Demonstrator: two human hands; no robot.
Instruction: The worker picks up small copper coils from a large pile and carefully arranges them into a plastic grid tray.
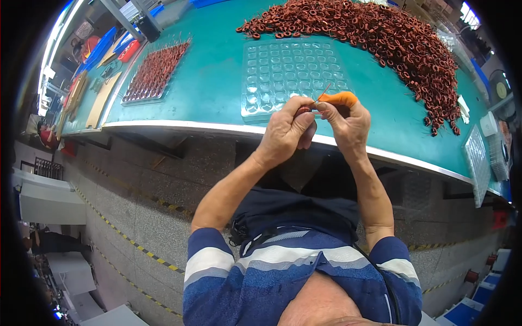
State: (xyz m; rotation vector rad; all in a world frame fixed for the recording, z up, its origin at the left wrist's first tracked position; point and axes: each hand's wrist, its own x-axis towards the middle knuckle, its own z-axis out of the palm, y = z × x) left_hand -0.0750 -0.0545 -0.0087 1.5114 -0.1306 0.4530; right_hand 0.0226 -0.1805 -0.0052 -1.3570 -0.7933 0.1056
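My left hand [287, 127] is closed around a small ring-shaped coil [303, 110] wound with red-brown wire, held between thumb and fingers. Close beside it, my right hand [350, 127] pinches at the coil's thin wire lead [324, 91], which sticks up between the two hands. An orange finger cot [341, 99] covers a finger of my right hand. Both hands are over the near edge of the green table, in front of a clear plastic tray [288, 70] with rows of round pockets. My fingers hide part of the coil.
A large heap of similar red-brown coils [370, 32] spreads across the back and right of the table [212, 70]. At the left lies a tray filled with coils [157, 70]. Clear trays [478, 163] stand at the right edge. A red bin [129, 51] sits far left.
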